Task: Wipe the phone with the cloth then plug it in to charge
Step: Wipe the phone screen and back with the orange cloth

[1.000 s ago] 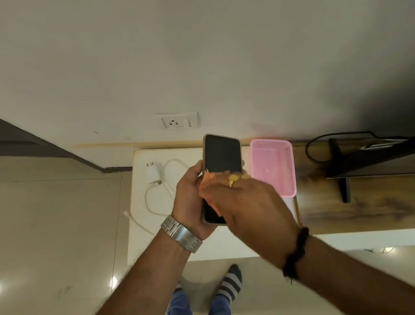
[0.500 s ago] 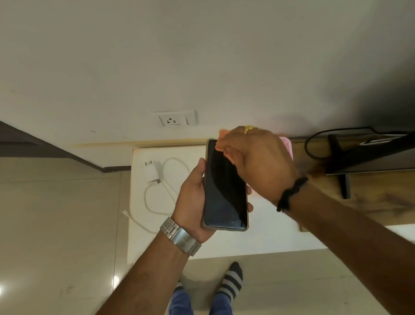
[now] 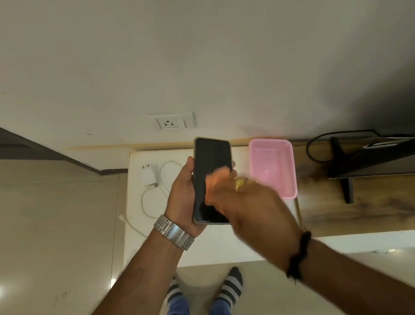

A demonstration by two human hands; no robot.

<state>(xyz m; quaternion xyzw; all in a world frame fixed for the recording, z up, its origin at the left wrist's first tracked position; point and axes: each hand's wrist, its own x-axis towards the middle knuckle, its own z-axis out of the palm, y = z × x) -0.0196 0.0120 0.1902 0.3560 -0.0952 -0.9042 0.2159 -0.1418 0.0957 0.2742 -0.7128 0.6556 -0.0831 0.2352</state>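
Fingers (image 3: 230, 166) of the left hand (image 3: 182, 197) curl round the phone (image 3: 212, 179) from behind, their tips showing past its right edge while the thumb lies along its left edge, so the phone is held upright above the bench (image 3: 154, 250) with its dark screen facing the camera. Pressed against the lower middle of that screen is the orange cloth (image 3: 217, 179), bunched under the right hand (image 3: 253, 211), whose fingers are curled over it; this hand is blurred, so how tightly it grips cannot be told exactly. A yellow ring (image 3: 239, 183) shows on the right hand, a black band (image 3: 299, 256) on its wrist, and a metal watch (image 3: 174, 232) on the left wrist. Just left of the left hand, on the white bench, lies a white charger plug (image 3: 148, 173) with its white cable (image 3: 152, 199) looped beside it, one end hanging over the bench's left edge. Just right of the right hand stands a pink basket (image 3: 272, 168). Above the phone, on the wall, sits a white wall socket (image 3: 172, 121). Well to the right, on a wooden surface, stands a dark monitor (image 3: 382, 159) with a black cord (image 3: 311, 148) curving behind it. Below the hands, striped socks (image 3: 228, 287) and blue trouser legs stand on the tiled floor (image 3: 45, 234).
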